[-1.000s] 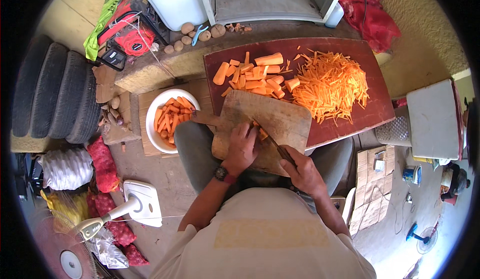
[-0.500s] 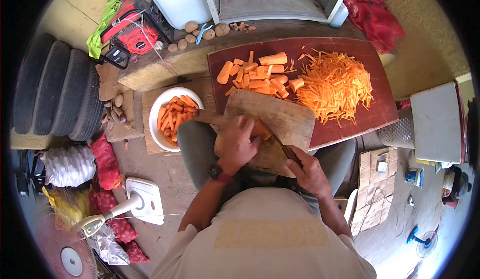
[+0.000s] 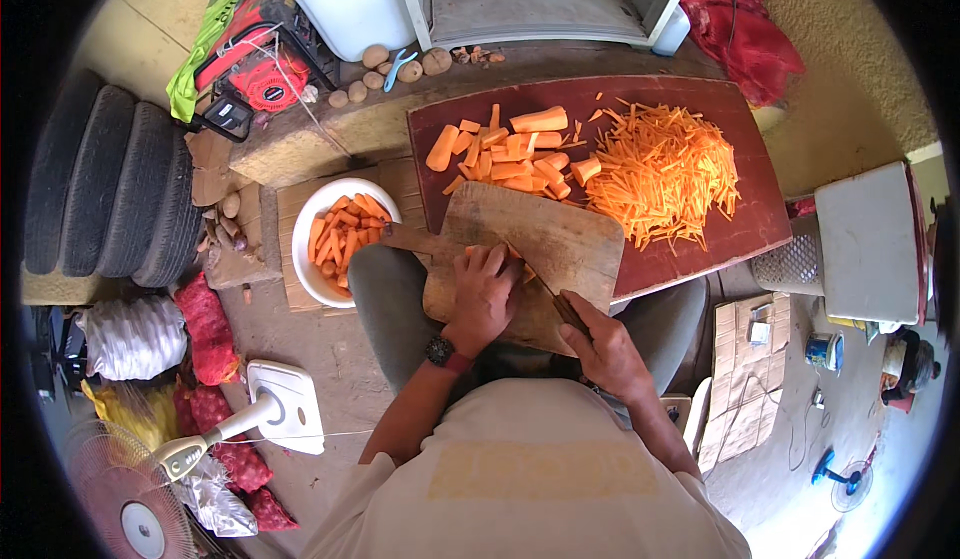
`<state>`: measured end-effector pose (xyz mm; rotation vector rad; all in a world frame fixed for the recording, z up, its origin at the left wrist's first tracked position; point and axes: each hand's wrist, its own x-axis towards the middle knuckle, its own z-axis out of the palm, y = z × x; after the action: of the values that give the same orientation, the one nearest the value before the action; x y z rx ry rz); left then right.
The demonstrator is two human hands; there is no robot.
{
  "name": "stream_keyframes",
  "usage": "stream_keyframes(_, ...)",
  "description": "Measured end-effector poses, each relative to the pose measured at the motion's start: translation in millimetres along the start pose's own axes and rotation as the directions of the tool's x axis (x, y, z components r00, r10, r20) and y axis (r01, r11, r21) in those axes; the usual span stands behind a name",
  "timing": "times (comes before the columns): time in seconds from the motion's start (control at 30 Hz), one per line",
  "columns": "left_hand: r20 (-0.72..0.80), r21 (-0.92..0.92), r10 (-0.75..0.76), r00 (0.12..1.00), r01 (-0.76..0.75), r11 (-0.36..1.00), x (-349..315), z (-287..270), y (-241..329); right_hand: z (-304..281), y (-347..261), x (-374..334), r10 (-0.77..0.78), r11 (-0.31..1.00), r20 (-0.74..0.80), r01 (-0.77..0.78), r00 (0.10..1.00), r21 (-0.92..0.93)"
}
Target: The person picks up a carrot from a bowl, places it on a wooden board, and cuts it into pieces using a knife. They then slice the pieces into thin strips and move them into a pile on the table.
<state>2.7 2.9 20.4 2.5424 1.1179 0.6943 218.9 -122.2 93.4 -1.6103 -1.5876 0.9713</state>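
Observation:
A wooden cutting board (image 3: 550, 224) with a handle lies tilted over my lap, its far edge against the red tabletop (image 3: 740, 249). My left hand (image 3: 484, 294), with a watch at the wrist, is closed over a carrot on the board; only bits of orange show around the fingers. In my right hand (image 3: 605, 349) is a kitchen knife (image 3: 543, 285), its blade pointing away and left, right beside my left fingertips. On the tabletop beyond, chunks of peeled carrot (image 3: 515, 149) lie left of a big heap of carrot strips (image 3: 668, 174).
A white basin (image 3: 303, 231) of carrots stands left of my knee. Farther left are tyres (image 3: 110, 184), red net sacks (image 3: 207, 329) and a standing fan (image 3: 140, 499). At the back are a generator (image 3: 265, 84), potatoes (image 3: 410, 71) and a grey shelf (image 3: 540, 14).
My left hand has drawn its fingers in over the carrot, covering more of it. The knife has moved slightly with my right hand. The whole view has shifted a little.

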Motion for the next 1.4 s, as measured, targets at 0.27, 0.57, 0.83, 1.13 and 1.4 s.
stream_keyframes(0.27, -0.011, -0.032, 0.058, 0.998, -0.058, 0.998, -2, 0, 1, -10, -13, -7, 0.013, 0.995, 0.05, -0.008, 0.999, -0.101)
stream_keyframes(0.57, -0.018, -0.039, -0.015, 1.0, 0.015, 0.999, -3, 5, 2, 4, -4, 29, -0.055, 0.989, 0.078, 0.065, 0.995, -0.133)
stream_keyframes(0.83, -0.053, -0.153, -0.063, 0.997, 0.054, 0.987, -7, 7, -1, 7, -8, 20, -0.05, 0.99, 0.065, 0.058, 0.997, -0.127)
stream_keyframes(1.13, -0.095, -0.172, -0.054, 0.994, 0.037, 0.984, -12, 9, -4, 7, -17, 22, -0.058, 0.988, 0.081, 0.069, 0.995, -0.138)
stream_keyframes(1.4, -0.106, -0.162, -0.049, 0.993, 0.031, 0.986, -11, 8, -4, 13, -19, 23, -0.026, 0.993, 0.115, 0.038, 0.993, -0.107)
